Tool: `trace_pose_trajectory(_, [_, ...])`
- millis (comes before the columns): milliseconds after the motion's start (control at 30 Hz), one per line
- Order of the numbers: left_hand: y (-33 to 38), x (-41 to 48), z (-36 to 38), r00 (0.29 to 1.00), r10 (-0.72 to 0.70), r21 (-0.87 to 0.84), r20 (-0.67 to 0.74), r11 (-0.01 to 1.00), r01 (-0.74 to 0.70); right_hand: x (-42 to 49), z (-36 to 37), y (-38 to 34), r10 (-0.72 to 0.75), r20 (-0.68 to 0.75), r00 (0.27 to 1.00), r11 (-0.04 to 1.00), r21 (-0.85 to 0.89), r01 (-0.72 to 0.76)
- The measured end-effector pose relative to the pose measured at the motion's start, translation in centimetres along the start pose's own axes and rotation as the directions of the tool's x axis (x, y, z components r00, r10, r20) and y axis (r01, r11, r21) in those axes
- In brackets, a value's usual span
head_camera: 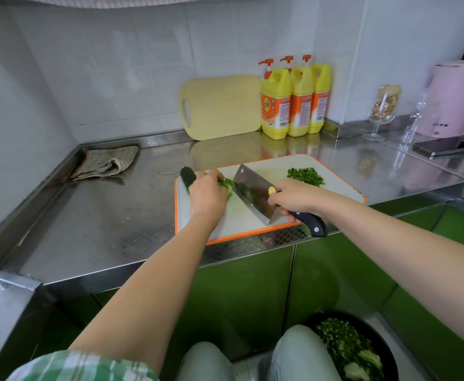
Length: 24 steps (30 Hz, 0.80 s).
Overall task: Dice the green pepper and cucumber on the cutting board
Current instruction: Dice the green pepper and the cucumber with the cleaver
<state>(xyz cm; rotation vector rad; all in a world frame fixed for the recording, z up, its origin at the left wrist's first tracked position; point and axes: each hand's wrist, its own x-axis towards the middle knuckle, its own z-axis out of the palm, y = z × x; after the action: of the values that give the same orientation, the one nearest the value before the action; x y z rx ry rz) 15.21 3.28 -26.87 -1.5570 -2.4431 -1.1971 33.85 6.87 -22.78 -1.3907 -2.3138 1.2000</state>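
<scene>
Our left hand [207, 195] curls over the cucumber [188, 176], pinning it across the left side of the cutting board [236, 215], with its dark tip poking out past the board's edge. Our right hand [294, 198] wraps the black handle of the cleaver [252, 188], whose blade stands right at the cut end. We judge the cucumber firm but wet and round, so likely to roll. It is best gripped from above, close behind the cut, fingertips tucked back. The cleaver looks heavy enough to do the work. A pile of diced pepper [305, 176] lies at the board's far right.
</scene>
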Motion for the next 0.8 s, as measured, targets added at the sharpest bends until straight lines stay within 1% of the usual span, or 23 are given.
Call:
trace_pose_trajectory(67, [-0.1, -0.3, -0.1, 1.0, -0.008, -0.039, 0.002, 0.999, 0.008, 0.2, -0.6, 0.7, 0.033, -0.045, 0.998, 0.999, -0.001, -0.034])
trace_pose_trajectory(167, [-0.4, -0.8, -0.2, 1.0, 0.0, -0.043, 0.028, 0.999, 0.001, 1.1, -2.3, 2.3, 0.111, -0.183, 0.977, 0.993, -0.009, -0.115])
trace_pose_trajectory(233, [-0.3, -1.0, -0.2, 0.999, 0.005, -0.036, 0.042, 0.999, -0.003, 1.4, -2.8, 2.7, 0.112, -0.262, 0.959, 0.992, -0.026, -0.123])
trace_pose_trajectory(300, [0.0, -1.1, -0.2, 0.999, 0.012, -0.031, 0.05, 0.999, -0.011, 1.2, -2.4, 2.1, 0.07, -0.245, 0.967, 0.997, -0.012, -0.075])
trace_pose_trajectory(367, [0.2, -1.1, -0.1, 0.998, 0.011, -0.029, 0.058, 1.0, -0.009, 0.4, -1.7, 1.2, 0.028, -0.135, 0.99, 0.999, 0.023, -0.026])
trace_pose_trajectory(433, [0.3, -1.2, -0.1, 0.998, 0.0, -0.028, 0.065, 1.0, 0.002, -0.1, -1.3, 0.8, 0.028, -0.041, 0.999, 1.0, 0.013, -0.028])
trace_pose_trajectory(467, [0.4, -1.4, -0.2, 0.998, -0.008, -0.029, 0.07, 1.0, 0.01, -0.2, -1.4, 1.0, 0.039, -0.039, 0.998, 0.999, 0.0, -0.039])
trace_pose_trajectory(500, [0.4, -1.5, -0.2, 0.997, -0.016, -0.035, 0.077, 0.999, 0.019, -0.1, -1.7, 1.4, 0.062, -0.067, 0.996, 0.998, -0.013, -0.063])
trace_pose_trajectory(600, [0.2, -1.8, -0.3, 0.994, -0.034, -0.049, 0.099, 0.998, 0.039, 0.3, -2.8, 2.6, 0.127, -0.227, 0.966, 0.985, -0.086, -0.15])
trace_pose_trajectory(667, [0.1, -2.0, -0.4, 0.993, -0.053, -0.056, 0.107, 0.997, 0.059, 0.0, -2.9, 2.5, 0.112, -0.289, 0.951, 0.981, -0.118, -0.152])
trace_pose_trajectory(733, [0.0, -2.1, -0.5, 0.992, -0.068, -0.062, 0.108, 0.995, 0.075, -0.2, -2.3, 1.7, 0.054, -0.252, 0.966, 0.995, -0.066, -0.073])
trace_pose_trajectory(800, [-0.1, -2.1, -0.4, 0.991, -0.082, -0.069, 0.104, 0.994, 0.089, -0.7, -1.5, 0.6, 0.022, -0.166, 0.986, 1.0, 0.014, -0.02])
